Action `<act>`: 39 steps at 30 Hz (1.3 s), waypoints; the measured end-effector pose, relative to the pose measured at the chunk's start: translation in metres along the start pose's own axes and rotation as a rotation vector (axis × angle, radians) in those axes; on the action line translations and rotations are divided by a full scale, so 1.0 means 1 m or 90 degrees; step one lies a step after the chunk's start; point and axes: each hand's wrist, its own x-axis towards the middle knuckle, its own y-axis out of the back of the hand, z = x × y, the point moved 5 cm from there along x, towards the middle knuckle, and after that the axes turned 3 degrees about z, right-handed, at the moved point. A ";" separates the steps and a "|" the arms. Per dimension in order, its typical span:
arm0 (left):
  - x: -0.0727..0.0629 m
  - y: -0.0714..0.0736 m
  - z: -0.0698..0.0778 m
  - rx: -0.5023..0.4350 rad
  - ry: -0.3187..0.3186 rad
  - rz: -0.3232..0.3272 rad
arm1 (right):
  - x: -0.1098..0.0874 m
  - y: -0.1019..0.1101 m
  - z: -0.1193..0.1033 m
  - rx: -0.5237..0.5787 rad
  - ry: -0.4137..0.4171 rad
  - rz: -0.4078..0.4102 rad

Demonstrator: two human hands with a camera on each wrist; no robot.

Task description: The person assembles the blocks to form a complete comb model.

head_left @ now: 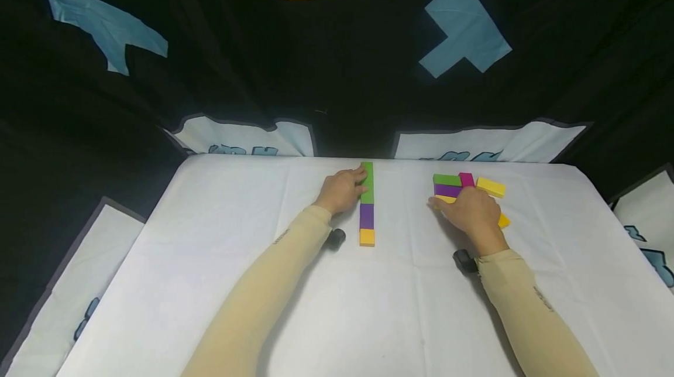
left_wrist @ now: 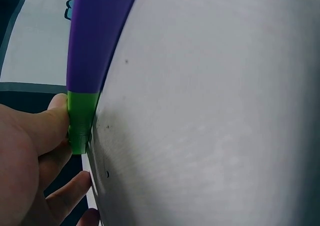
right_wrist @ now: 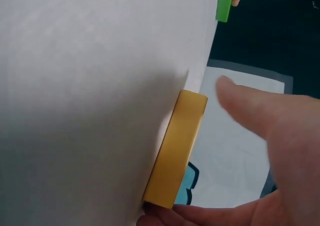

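Note:
A straight row on the table has green blocks (head_left: 369, 184) at its far end, then a purple block (head_left: 367, 216) and a yellow block (head_left: 367, 238). My left hand (head_left: 339, 191) touches the left side of the green part; its thumb rests against it in the left wrist view. My right hand (head_left: 474, 213) is over a loose group of blocks. Its thumb stands apart from the near end of a yellow block (right_wrist: 176, 148), while fingers touch the other end. Beside that block lie a purple block (head_left: 446, 190) and a green block (head_left: 446, 180). The hand partly hides the group.
Around the right hand are a magenta block (head_left: 466, 179), a yellow block (head_left: 491, 187) and another partly covered yellow block (head_left: 504, 221). A white cloth covers the table (head_left: 400, 307). Behind its far edge hangs a dark patterned curtain (head_left: 337, 72).

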 end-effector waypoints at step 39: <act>-0.002 0.001 0.001 -0.007 0.008 -0.008 | -0.020 -0.002 -0.002 0.044 0.123 -0.093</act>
